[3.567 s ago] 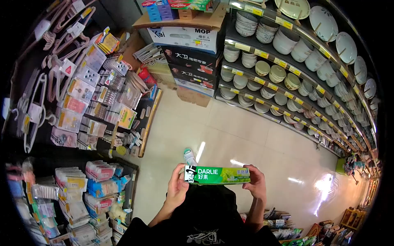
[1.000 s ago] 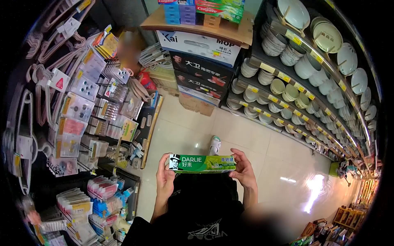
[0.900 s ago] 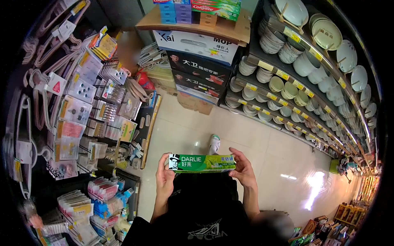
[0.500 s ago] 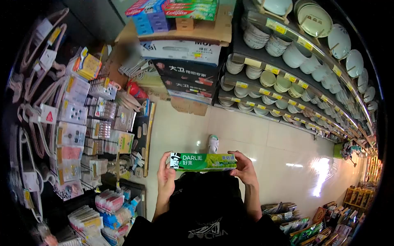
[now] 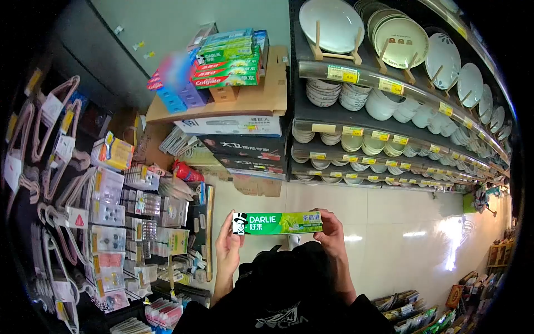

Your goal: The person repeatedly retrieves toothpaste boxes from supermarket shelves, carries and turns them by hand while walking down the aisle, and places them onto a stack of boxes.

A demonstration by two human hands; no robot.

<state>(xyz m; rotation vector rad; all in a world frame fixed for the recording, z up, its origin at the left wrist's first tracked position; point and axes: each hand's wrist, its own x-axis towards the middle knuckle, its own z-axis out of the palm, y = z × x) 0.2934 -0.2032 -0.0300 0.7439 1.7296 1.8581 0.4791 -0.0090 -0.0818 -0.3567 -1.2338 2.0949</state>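
A green Darlie toothpaste box [image 5: 278, 223] is held level in front of my body, its printed face towards me. My left hand [image 5: 227, 240] grips its left end, with the thumb below and fingers behind. On the right end, my right hand [image 5: 331, 234] pinches the box between thumb and fingers. Further ahead, several toothpaste boxes [image 5: 231, 61], Colgate and Darlie among them, are stacked on a cardboard top [image 5: 270, 92], well beyond both hands.
Shelves of bowls [image 5: 384, 104] and upright plates [image 5: 401, 44] run along the right. Hangers [image 5: 55, 128] and packaged hooks [image 5: 108, 214] hang on the left. A red fire extinguisher [image 5: 187, 172] stands by the mop cartons [image 5: 239, 143]. Pale tiled floor [image 5: 378, 222] lies between.
The view has tilted up, so the stacked toothpaste boxes and wall show more fully. The Darlie box stays in both hands, turned slightly so its front faces me more squarely.
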